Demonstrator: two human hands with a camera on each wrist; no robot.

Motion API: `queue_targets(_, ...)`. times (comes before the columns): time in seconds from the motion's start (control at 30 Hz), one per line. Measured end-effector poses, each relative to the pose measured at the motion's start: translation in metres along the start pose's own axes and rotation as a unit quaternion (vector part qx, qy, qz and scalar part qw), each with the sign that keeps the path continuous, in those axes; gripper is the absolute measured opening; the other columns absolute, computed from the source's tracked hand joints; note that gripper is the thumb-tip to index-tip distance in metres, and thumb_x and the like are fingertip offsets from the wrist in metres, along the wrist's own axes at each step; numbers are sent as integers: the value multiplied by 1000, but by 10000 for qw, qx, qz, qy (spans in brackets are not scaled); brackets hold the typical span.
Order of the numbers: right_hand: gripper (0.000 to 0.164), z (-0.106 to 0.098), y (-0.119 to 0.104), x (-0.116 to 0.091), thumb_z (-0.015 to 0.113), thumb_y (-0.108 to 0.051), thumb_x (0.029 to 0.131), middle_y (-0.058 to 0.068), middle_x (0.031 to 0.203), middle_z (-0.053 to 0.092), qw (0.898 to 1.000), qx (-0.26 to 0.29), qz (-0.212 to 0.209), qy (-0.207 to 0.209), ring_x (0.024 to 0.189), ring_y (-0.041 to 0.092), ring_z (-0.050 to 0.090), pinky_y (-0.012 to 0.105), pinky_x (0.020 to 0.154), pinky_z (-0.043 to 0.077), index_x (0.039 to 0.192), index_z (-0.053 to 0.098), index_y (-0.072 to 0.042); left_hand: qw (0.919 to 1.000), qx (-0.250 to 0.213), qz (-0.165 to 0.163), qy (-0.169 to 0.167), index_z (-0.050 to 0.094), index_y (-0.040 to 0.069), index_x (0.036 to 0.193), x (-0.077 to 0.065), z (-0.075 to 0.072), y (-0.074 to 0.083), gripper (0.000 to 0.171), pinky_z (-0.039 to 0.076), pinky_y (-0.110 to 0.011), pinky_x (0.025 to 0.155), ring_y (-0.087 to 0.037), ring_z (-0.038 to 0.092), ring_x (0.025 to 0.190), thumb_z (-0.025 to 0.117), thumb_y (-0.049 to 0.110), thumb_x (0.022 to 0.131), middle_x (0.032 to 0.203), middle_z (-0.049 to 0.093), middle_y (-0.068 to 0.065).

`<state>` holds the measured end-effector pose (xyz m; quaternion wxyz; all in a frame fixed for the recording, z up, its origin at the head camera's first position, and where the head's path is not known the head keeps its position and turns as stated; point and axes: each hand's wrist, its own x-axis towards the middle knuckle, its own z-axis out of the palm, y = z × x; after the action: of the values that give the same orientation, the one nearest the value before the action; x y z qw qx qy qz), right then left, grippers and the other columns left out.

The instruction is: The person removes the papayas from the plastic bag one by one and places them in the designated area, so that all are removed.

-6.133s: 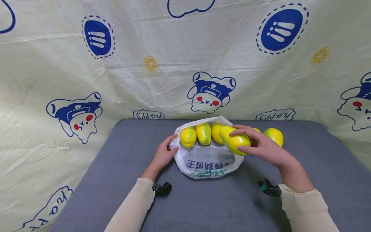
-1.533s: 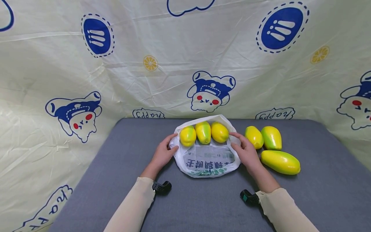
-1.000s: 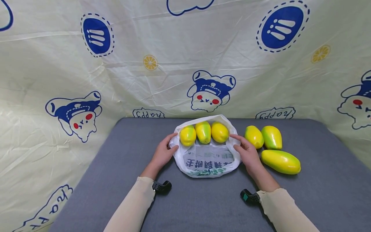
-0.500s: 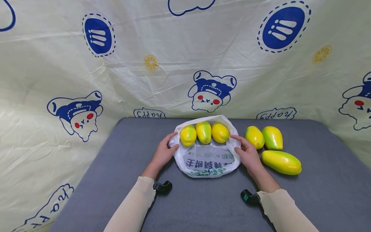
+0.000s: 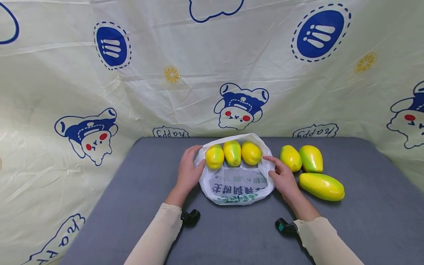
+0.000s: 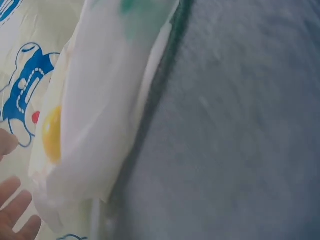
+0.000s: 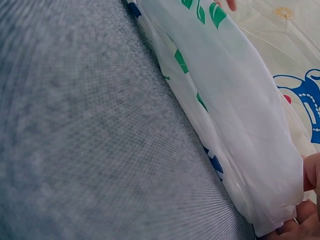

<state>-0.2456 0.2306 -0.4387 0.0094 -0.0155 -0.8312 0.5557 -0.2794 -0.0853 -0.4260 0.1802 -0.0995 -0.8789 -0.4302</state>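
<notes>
A white plastic bag (image 5: 238,179) with printed characters lies with its mouth spread toward me. Inside, three yellow-green papayas (image 5: 232,153) sit in a row along the back. At the bag's left edge is my left hand (image 5: 189,171), its fingers extended; the left wrist view shows its fingers (image 6: 17,207) spread and apart from the plastic. My right hand (image 5: 285,178) pinches the bag's right rim. In the right wrist view, the thumb (image 7: 311,172) lies against the plastic, and the other fingers are partly hidden by the bag.
Right of the bag, two papayas (image 5: 300,158) stand side by side, and a longer papaya (image 5: 322,187) lies in front of them. All rest on a grey cloth-covered table (image 5: 232,235). A printed curtain (image 5: 185,99) hangs behind its back edge.
Six seconds ago my right hand held a papaya over the bag; that hand is now at the right rim. Just now my left hand has loosened from the left rim, lifting and straightening its fingers.
</notes>
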Motion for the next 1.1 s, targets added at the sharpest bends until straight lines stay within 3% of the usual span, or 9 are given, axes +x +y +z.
queue_targets(0.17, 55, 1, 0, -1, 41, -1, 98, 12, 164, 29, 10000, 31, 23, -1, 140, 35, 33, 59, 120, 27, 150, 44, -18, 9982, 373, 364, -297, 57, 15, 138, 2, 6, 12, 45, 43, -46, 113, -26, 51, 134, 68, 15, 94, 145, 52, -7)
queue_targets(0.43, 56, 4, 3, 0, 42, -1, 97, 11, 164, 28, 9999, 20, 135, -22, 140, 35, 33, 58, 120, 27, 150, 45, -19, 9966, 358, 533, -511, 59, 14, 135, 5, 20, 21, 41, 44, -46, 112, -27, 54, 130, 68, 16, 94, 141, 56, -8)
queue_targets(0.7, 54, 5, 4, 0, 42, -2, 97, 12, 163, 31, 10000, -8, -3, -10, 139, 35, 33, 61, 120, 25, 148, 47, -18, 9969, 666, 76, -413, 59, 17, 135, 7, 28, 25, 44, 49, -49, 104, -29, 54, 126, 70, 22, 93, 140, 56, -7)
queue_targets(0.93, 53, 3, 3, 0, 43, -3, 97, 13, 162, 33, 9999, -97, -42, 10, 135, 34, 35, 61, 119, 26, 147, 48, -17, 9976, 94, -658, -210, 55, 18, 140, 9, 35, 23, 51, 48, -51, 102, -30, 52, 126, 71, 22, 92, 143, 54, -8)
queue_targets(1.1, 53, 1, 2, 1, 43, -2, 96, 13, 162, 32, 9999, -119, -62, -25, 136, 35, 34, 62, 119, 26, 148, 47, -16, 9970, 45, -755, -188, 53, 16, 141, 8, 38, 20, 54, 46, -51, 103, -31, 51, 127, 72, 22, 91, 146, 50, -9)
